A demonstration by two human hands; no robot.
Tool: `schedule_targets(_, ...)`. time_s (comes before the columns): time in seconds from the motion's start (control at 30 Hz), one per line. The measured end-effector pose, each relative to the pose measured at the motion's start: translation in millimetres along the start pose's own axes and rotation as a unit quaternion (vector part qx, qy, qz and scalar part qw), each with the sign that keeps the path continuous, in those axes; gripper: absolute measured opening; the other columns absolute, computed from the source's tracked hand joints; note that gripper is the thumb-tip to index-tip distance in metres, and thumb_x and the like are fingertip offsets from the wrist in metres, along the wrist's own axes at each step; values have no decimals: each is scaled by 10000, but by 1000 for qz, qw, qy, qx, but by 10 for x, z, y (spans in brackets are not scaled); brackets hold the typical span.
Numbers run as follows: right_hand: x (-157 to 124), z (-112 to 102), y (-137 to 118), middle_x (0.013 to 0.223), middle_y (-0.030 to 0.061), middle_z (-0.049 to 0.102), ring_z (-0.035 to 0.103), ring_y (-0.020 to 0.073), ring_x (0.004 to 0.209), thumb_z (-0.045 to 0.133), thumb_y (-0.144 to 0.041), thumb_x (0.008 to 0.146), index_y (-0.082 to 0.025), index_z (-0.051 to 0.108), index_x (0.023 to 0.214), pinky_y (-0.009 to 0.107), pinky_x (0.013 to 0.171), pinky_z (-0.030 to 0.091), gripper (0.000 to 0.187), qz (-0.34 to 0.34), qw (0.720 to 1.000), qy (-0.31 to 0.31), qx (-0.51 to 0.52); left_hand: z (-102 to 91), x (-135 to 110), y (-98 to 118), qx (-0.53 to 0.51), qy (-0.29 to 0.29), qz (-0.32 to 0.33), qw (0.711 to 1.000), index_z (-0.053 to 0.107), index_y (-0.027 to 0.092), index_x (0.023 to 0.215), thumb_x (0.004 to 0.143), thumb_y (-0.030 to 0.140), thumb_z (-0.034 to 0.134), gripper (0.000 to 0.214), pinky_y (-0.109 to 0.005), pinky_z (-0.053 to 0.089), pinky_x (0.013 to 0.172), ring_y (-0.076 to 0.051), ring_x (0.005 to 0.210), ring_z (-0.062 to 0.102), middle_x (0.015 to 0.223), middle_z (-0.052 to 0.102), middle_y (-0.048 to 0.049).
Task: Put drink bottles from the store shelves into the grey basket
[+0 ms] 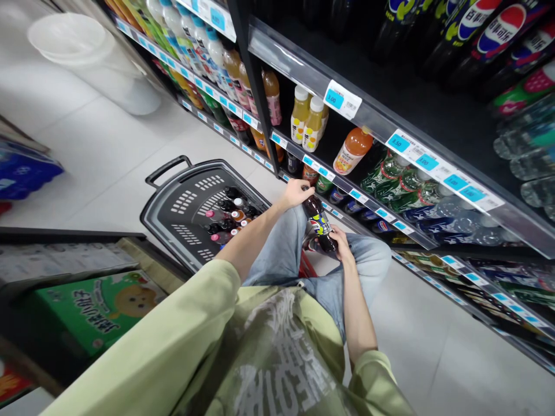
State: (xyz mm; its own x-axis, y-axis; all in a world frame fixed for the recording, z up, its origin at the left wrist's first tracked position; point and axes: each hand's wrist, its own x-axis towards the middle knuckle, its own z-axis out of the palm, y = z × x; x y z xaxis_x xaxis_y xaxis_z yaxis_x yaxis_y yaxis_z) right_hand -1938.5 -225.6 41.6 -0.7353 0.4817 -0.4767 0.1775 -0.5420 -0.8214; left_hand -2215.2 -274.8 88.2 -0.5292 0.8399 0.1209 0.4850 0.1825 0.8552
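Over my lap I hold a dark cola bottle (319, 221) with a blue and yellow-green label, tilted with its cap end toward the shelf. My left hand (298, 193) is closed at the cap end, with the fingertips on the cap. Around the lower part of the bottle wraps my right hand (341, 242). To the left of my knees a dark shopping basket (173, 211) contains several bottles with black, pink, white and orange caps.
Drink shelves (373, 190) run diagonally ahead, with price tags along their edges. An orange juice bottle (352, 151) stands on the middle level. White buckets (91, 55) are at the upper left. A green carton (99, 309) lies on a display at my left.
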Motion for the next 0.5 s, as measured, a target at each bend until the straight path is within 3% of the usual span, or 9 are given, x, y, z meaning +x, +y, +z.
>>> schedule_targets(0.13,-6,49,-21,839,38,793,762,297,677,713,-516,738,-245,634,1082,407,556,618,444,17,999,-17,33,2,-1,7,1,-6,-1,1000,635,170,616,830,384,581,307,-280,400,657,-127,602,486,568,564,13)
schedule_targets(0.3,-25,82,-49,872,61,798,757,296,700,648,-558,774,-256,611,1132,396,524,593,470,37,996,-42,72,-25,-57,47,-6,-33,21,999,625,178,669,845,324,537,245,-273,443,712,-140,661,547,657,628,-5)
schedule_targets(0.4,-71,34,-43,913,63,806,772,322,750,670,-572,753,-275,599,1163,417,529,603,511,81,993,-44,71,-83,-199,88,-35,-62,42,997,628,186,771,866,319,524,193,-270,481,776,-154,748,607,768,679,-17)
schedule_targets(0.5,-123,-22,-20,914,67,808,786,358,802,700,-591,735,-284,598,1153,436,530,608,529,124,990,-46,55,-170,-448,145,-75,-64,33,995,598,197,797,906,360,535,206,-270,495,768,-147,720,590,743,647,2)
